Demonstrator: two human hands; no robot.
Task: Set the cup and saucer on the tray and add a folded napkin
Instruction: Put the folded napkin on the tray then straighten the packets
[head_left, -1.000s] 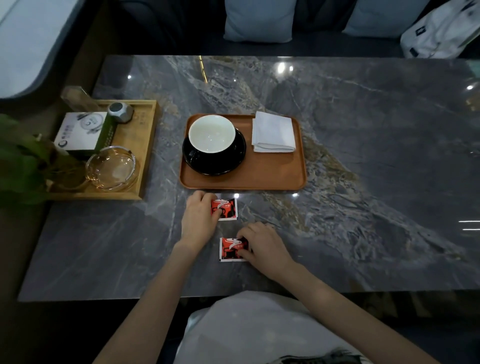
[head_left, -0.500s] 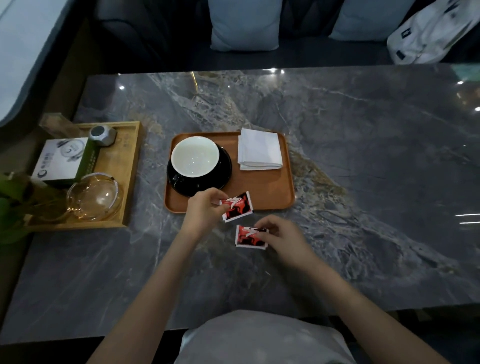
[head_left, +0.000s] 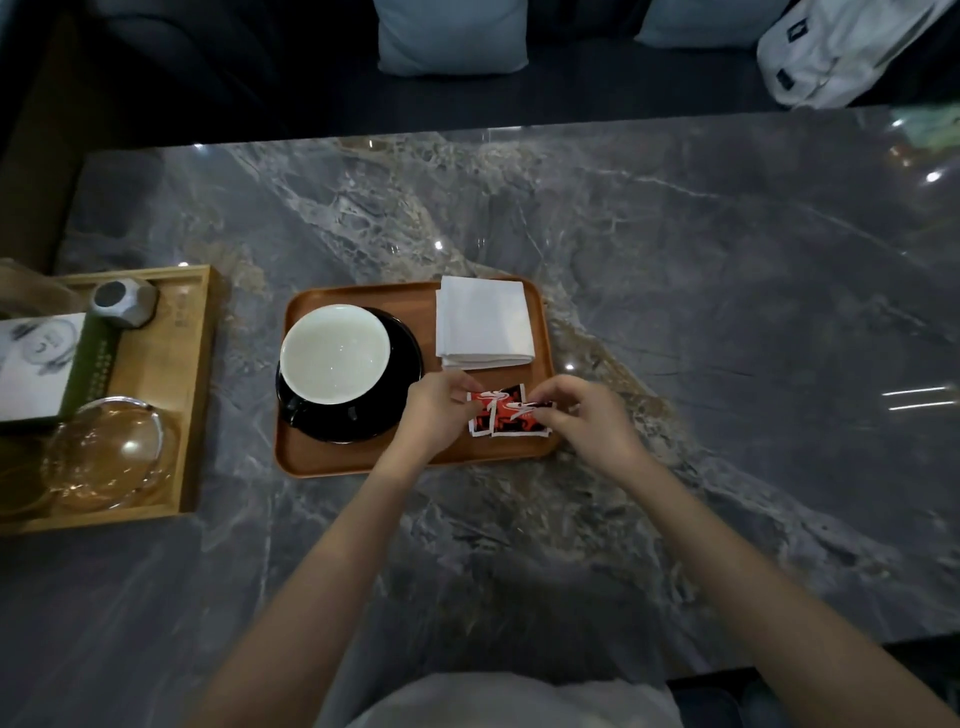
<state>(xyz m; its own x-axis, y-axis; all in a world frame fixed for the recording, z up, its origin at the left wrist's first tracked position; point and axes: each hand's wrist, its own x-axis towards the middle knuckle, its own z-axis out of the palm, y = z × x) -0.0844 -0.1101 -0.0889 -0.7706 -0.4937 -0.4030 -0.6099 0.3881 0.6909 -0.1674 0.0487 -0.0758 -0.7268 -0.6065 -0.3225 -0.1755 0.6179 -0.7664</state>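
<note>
We see the left hand (head_left: 436, 410) pinching one red sachet (head_left: 479, 415) and the right hand (head_left: 587, 415) pinching another sachet (head_left: 519, 418), both over the tray (head_left: 332, 460), near its right corner. Sachet print unreadable; fingertips partly hide them. White cup (head_left: 335, 353) sits on black saucer (head_left: 400, 400), folded napkin (head_left: 485, 322) beside, all on tray. Left wooden tray (head_left: 195, 395) cut off; box (head_left: 41, 364) label too blurred.

A grey marble table (head_left: 675, 260) carries two trays — brown tray (head_left: 363, 457), wooden tray (head_left: 195, 389).
</note>
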